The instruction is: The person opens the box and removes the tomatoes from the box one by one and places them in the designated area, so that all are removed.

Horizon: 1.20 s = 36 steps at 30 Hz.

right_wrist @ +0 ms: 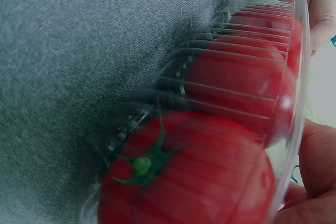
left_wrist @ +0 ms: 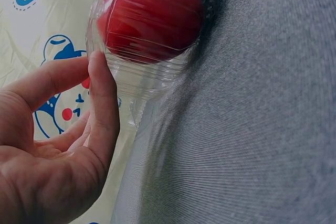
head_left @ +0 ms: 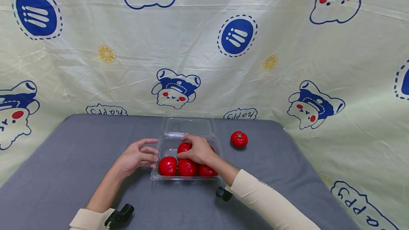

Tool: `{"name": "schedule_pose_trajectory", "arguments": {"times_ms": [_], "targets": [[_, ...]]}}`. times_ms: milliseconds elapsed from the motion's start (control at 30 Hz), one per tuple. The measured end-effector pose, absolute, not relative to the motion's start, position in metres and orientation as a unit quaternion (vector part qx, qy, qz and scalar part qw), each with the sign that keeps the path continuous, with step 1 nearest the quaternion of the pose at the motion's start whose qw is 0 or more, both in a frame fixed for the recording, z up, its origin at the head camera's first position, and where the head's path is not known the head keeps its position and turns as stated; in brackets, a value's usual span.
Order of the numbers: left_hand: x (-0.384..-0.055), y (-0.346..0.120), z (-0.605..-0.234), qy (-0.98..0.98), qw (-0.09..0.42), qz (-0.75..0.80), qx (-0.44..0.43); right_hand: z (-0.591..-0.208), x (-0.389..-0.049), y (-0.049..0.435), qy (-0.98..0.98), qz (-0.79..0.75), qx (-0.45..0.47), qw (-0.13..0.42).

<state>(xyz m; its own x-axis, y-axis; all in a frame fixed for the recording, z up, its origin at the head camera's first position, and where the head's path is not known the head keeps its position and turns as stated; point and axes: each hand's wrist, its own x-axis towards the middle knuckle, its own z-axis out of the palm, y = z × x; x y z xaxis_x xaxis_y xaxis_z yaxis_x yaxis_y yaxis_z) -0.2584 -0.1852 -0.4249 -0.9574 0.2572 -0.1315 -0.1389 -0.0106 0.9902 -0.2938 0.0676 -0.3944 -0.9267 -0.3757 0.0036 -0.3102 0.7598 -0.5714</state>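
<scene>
A clear plastic clamshell container (head_left: 154, 177) lies in the middle with its lid (head_left: 190, 126) folded back. Red tomatoes fill its near row: one at left (head_left: 167, 166), one in the middle (head_left: 187, 167), one at right partly behind my right wrist. Another behind them is mostly hidden by that hand. My right hand (head_left: 198, 150) reaches in from above and holds a tomato (head_left: 184, 147) between thumb and fingers in the far row. At the container's left side, my left hand (head_left: 136, 156) touches the rim with thumb and fingertips, as the left wrist view shows; its fingers are extended.
One more tomato (head_left: 239, 140) with a green stem stands on the grey cloth-covered table (head_left: 271, 191), right of the container. A printed curtain (head_left: 204, 81) hangs behind the far table edge. Black wrist devices (head_left: 224, 194) sit at both cuffs.
</scene>
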Motion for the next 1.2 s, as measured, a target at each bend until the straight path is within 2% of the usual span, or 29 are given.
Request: {"name": "schedule_pose_trajectory", "arguments": {"times_ms": [1200], "targets": [[-0.2581,-0.1860,-0.4239,0.684,0.143,0.714,0.048,-0.3912,-0.2979,0.0625,0.940,-0.274,-0.183,0.085]]}}
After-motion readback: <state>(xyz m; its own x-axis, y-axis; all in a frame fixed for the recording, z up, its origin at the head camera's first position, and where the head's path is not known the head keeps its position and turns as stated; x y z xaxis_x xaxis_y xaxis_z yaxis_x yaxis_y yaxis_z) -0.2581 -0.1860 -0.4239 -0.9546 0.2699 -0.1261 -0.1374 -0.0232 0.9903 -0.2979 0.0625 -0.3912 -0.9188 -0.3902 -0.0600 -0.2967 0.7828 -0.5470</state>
